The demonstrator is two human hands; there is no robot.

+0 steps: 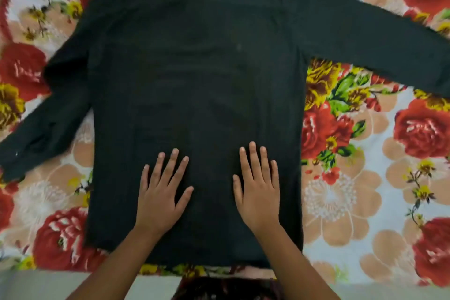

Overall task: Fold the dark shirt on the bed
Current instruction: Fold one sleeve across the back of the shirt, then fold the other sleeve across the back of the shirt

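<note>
The dark shirt [194, 80] lies spread flat on the bed, hem toward me and collar end at the top of the view. Its sleeves stretch out to both sides, one angled down to the left [41, 134], the other reaching the right edge [379, 51]. My left hand [162, 192] rests flat on the lower part of the shirt, fingers spread, holding nothing. Beside it, a short gap away, my right hand [259, 190] lies flat on the fabric in the same way. Both palms face down near the hem.
A floral bedsheet [365, 178] with red roses and peach flowers covers the bed around the shirt. The bed's near edge [48, 275] runs along the bottom of the view, with pale floor or bedside below it.
</note>
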